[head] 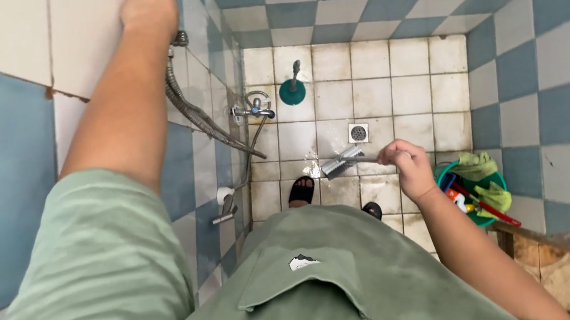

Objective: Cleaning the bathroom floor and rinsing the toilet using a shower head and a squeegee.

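A small tiled shower stall was observed from above: walls in a blue and white check, floor (375, 97) in pale square tiles with dark grout. The left hand (149, 8) was raised against the wall, closed into a loose fist beside the upper end of the metal hose (203, 116); whether it gripped the hose fitting or only rested on the tile could not be told. Below this hand the hose ran down along the wall to the tap (254, 108).

The right hand (404, 160) was held low over the floor, fingers curled round the handle of the shower head (342, 161). The head projected to the left of this hand, and water was seen spraying from it onto the floor tiles. The square drain (358, 132) lay just beyond the head. A green plunger (292, 88) stood farther off, near the back wall. Close beside the right hand, on its outer side, a green bucket (449, 171) was noted, holding cloths and a red-handled tool. Two dark sandals were partly visible beneath the green shirt.

Judgement: rinsing of the floor appeared to be in hand, the wetted area lying just short of the drain. The next move would call for a firm hold on the handle and a steady sweep of the spray toward the drain, with slack kept in the hose.
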